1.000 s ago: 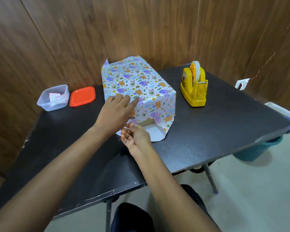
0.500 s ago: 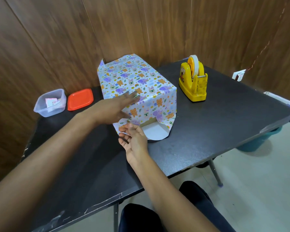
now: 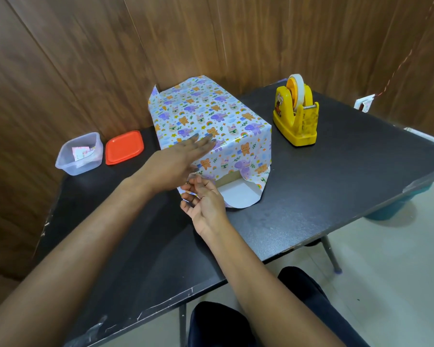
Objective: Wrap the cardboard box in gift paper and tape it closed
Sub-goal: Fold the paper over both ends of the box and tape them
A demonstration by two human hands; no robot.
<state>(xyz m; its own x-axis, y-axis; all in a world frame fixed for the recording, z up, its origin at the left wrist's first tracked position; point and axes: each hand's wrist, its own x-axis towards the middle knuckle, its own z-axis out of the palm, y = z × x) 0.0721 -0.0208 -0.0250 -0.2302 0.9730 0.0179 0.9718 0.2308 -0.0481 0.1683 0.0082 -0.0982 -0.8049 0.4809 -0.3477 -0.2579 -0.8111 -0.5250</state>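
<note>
The cardboard box [image 3: 229, 177] stands on the black table [image 3: 336, 176], draped in gift paper [image 3: 211, 113] printed with elephants and bears. Its near end is open, so a strip of brown cardboard shows, and a white paper flap [image 3: 238, 194] lies flat on the table in front. My left hand [image 3: 176, 161] presses flat with straight fingers on the box's near left top edge. My right hand [image 3: 206, 201] is palm up at the lower left corner of the near end. Its loosely curled fingertips meet the paper's side flap; whether they pinch it is unclear.
A yellow tape dispenser [image 3: 296, 113] with a roll stands right of the box. A clear plastic container [image 3: 79, 154] and its orange lid [image 3: 124, 147] sit at the far left by the wooden wall. A teal bin [image 3: 391, 209] stands under the table's right edge.
My left hand has flattened out and slid along the box's top edge. My right hand has stayed at the lower left corner of the near end. The box has not moved.
</note>
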